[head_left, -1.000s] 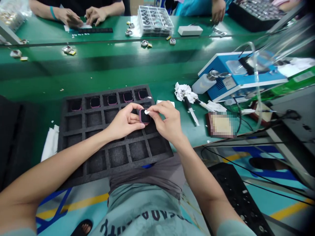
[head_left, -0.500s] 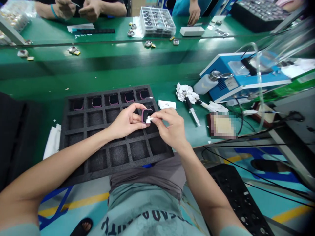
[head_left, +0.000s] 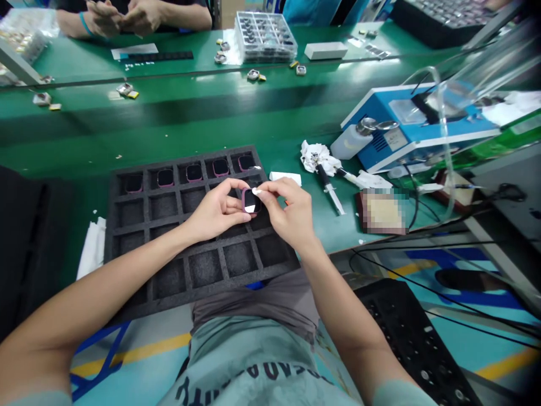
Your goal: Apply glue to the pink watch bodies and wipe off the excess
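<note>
My left hand [head_left: 217,210] grips a smartwatch case [head_left: 251,206] by its sides, thumb below and index finger above. The case has a purple rim and a dark glossy face with a bright reflection low on it. Between the thumb and index finger of my right hand [head_left: 291,211] is a small white wad [head_left: 256,192], touching the upper right of the watch face. Both hands are above a black foam tray [head_left: 211,286] divided into square cells. Similar purple-rimmed watch cases [head_left: 194,172] lie in its far row.
Right of the tray are a folded white wipe [head_left: 285,178], a syringe [head_left: 332,192], crumpled tissue [head_left: 315,155], a pump bottle [head_left: 350,141] and a blue machine [head_left: 395,121]. Cables hang at the right edge. Across the bench, a co-worker's hands [head_left: 122,17] are near a clear compartment box [head_left: 266,39].
My right hand has shifted the white wad from the lower middle of the watch face to its upper right. Across the bench, a co-worker's hand by the white box has left view.
</note>
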